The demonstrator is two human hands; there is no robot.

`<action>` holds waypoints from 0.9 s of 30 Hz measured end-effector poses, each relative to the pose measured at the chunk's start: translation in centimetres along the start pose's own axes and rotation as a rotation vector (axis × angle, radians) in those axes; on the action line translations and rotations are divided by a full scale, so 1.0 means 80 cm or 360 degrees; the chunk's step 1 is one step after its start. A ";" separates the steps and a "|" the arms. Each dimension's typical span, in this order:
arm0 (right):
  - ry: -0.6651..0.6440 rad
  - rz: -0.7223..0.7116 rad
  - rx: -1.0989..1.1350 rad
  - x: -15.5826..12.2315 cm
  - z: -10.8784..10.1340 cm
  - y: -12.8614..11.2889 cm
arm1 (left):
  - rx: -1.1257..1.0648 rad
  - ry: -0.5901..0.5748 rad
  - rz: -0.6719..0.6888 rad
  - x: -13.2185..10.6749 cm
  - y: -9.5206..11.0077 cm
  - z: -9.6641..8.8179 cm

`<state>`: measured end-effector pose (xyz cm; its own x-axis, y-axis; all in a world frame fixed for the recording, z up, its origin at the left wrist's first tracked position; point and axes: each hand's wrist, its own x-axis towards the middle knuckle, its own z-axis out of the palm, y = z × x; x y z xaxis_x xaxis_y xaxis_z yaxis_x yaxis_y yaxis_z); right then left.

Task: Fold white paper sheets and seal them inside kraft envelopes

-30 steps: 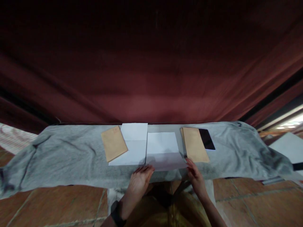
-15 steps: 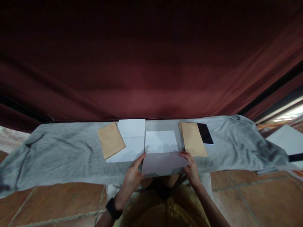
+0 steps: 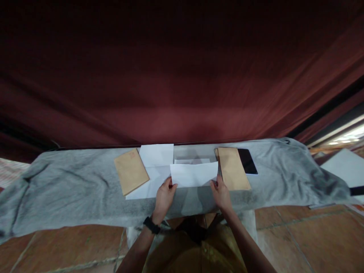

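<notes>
A sheet of white paper (image 3: 194,174), raised at its far edge, stretches between my two hands in the middle of the cloth. My left hand (image 3: 165,195) pinches its near left corner, thumb against fingers. At the near right corner, my right hand (image 3: 221,192) grips the same paper. Behind it shows a strip of white paper (image 3: 204,161); whether this is part of the held sheet, I cannot tell. Left of my hands lies a creased white sheet (image 3: 157,155), partly under a brown envelope (image 3: 131,170). A stack of brown envelopes (image 3: 233,168) lies to the right.
A dark-screened phone or tablet (image 3: 247,161) lies beside the right envelope stack. Grey cloth (image 3: 76,185) covers the narrow table, and a dark red curtain (image 3: 182,94) hangs behind it. A white board-like surface (image 3: 345,167) stands at far right. Tiles (image 3: 71,246) cover the floor.
The paper's near part, which was hanging toward me in shadow, has swung up and away and now covers most of the far part. My hands have moved slightly with its edges.
</notes>
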<state>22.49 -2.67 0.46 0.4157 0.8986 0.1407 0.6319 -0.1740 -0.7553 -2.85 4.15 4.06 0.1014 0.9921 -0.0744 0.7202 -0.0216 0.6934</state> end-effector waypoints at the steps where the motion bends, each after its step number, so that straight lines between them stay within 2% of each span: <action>1: 0.0015 0.0017 -0.0062 0.001 0.005 -0.002 | 0.0006 0.0018 -0.0017 0.001 0.002 0.000; 7: 0.0159 -0.0118 -0.0315 0.004 0.021 -0.008 | 0.0176 0.0053 -0.0074 0.001 0.014 0.004; 11: 0.0109 -0.0116 -0.0400 0.012 0.020 -0.010 | 0.0331 0.0053 -0.0076 0.002 0.021 0.008; 18: 0.0119 -0.0250 -0.0552 0.016 0.019 -0.004 | 0.0510 0.0001 -0.0045 -0.001 0.028 0.018; 22: 0.0109 -0.0287 -0.0692 0.013 0.019 -0.003 | 0.0653 -0.0017 0.0012 -0.004 0.028 0.022; 27: 0.0147 -0.0374 -0.0713 0.012 0.022 -0.015 | 0.0642 -0.0005 0.0084 -0.003 0.023 0.025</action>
<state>20.95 -0.92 0.36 0.2718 0.8984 0.3449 0.9252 -0.1453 -0.3506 -0.18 3.66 3.90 0.1472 0.9879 -0.0488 0.9253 -0.1201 0.3598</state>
